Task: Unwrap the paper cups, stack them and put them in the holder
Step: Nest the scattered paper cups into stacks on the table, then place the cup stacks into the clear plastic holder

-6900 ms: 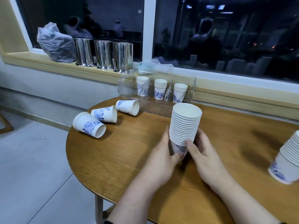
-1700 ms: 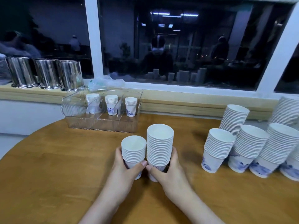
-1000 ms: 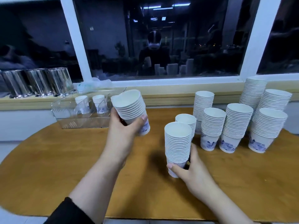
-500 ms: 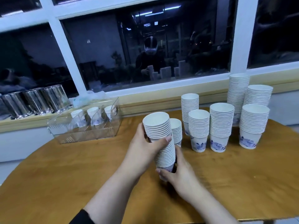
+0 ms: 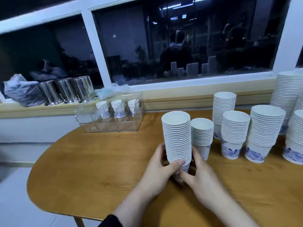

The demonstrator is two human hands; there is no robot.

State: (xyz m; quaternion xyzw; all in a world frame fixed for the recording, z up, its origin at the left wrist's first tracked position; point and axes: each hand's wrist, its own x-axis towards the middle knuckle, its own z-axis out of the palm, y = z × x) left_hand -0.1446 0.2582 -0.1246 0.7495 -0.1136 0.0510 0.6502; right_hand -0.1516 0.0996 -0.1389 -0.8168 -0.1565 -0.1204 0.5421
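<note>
White paper cup stack (image 5: pixel 177 138) upright on round wooden table (image 5: pixel 101 163); left hand (image 5: pixel 159 171) and right hand (image 5: pixel 199 172) both clasp its base.

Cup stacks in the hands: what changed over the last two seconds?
The left hand lifted its short stack onto the right hand's stack. Both now grip one tall stack near its base, on the table. The holder's cups look unchanged.

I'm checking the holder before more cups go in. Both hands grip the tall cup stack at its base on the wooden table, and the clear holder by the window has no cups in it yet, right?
Not quite. The head view shows the clear holder already has three short cup stacks. The rest holds: left hand and right hand grip the tall cup stack at its base on the wooden table.
</note>
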